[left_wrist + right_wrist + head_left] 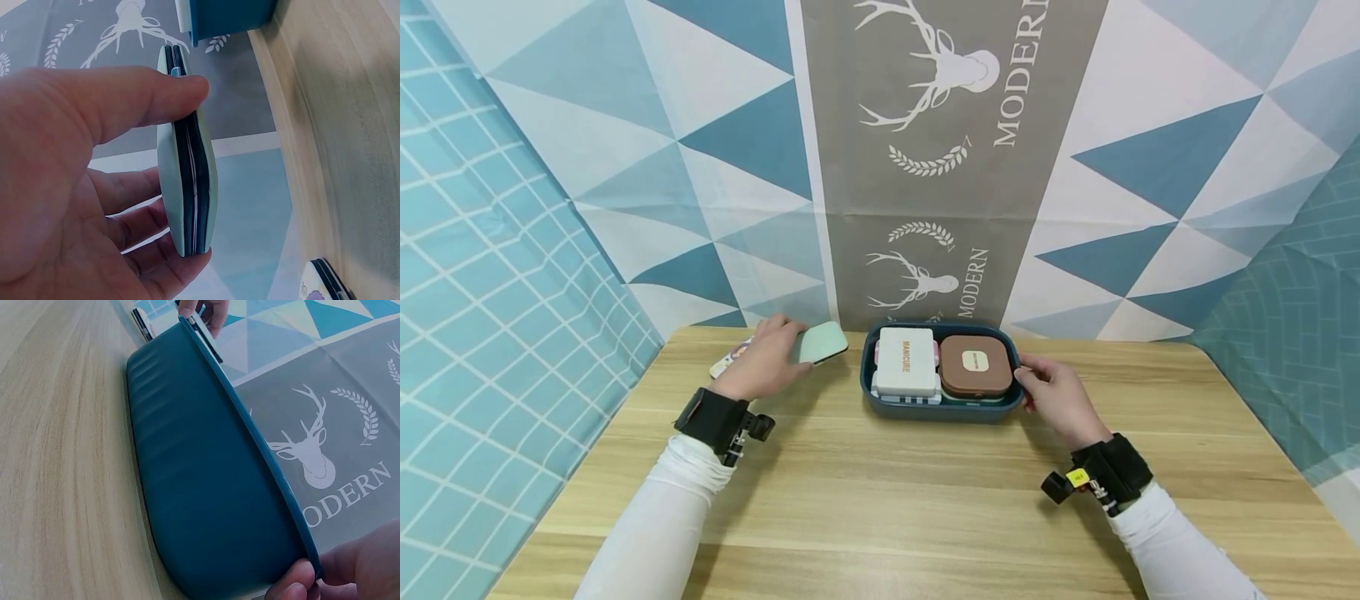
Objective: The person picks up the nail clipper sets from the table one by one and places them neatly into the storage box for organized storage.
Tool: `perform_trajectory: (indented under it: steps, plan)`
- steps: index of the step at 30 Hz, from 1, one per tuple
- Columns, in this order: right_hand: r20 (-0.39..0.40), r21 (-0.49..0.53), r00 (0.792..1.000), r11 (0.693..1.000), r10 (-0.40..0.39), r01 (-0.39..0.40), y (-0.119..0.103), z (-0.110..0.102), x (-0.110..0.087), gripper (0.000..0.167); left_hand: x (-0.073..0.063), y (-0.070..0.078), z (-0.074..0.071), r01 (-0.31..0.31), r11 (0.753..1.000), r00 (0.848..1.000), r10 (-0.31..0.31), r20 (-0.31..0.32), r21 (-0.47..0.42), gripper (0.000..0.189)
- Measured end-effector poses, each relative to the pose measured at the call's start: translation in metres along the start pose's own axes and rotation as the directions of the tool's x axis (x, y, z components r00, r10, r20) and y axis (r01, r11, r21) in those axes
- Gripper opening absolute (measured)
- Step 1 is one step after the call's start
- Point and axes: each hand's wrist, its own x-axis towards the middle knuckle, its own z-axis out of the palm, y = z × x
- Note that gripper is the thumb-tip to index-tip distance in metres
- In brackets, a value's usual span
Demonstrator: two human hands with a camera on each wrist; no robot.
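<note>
My left hand (763,360) holds a slim mint-green case (822,341) with rounded corners above the table's back left. In the left wrist view its thumb lies over the small clasp on the dark edge of the case (167,181), with fingers behind. On the right, my right hand (1062,395) pinches the rim of a dark blue storage bin (940,412); the right wrist view shows thumb and fingers at the corner of the bin (194,456). Inside sit a white case marked MANICURE (891,367) and a brown square case (958,379) with a cream label, each atop other items.
A white case with a purple pattern (722,365) lies on the wooden table (880,500) beneath the left hand, partly hidden by it. Behind the table rises a patterned cloth backdrop (880,183), with a blue checked cloth (490,333) along the left side.
</note>
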Motion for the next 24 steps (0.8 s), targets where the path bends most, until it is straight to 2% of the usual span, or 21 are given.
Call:
perform_trajectory:
  steps: [13,24]
  plan:
    - [0.004,0.005,1.000,1.000,0.010,-0.010,0.000,0.000,0.001,0.045,0.006,0.010,-0.004,-0.034,0.999,0.999,0.033,-0.009,-0.017,0.059]
    - [0.001,0.005,1.000,1.000,0.005,-0.005,-0.003,0.000,-0.002,0.045,0.016,0.026,-0.008,-0.057,0.998,0.998,0.057,-0.003,-0.014,0.060]
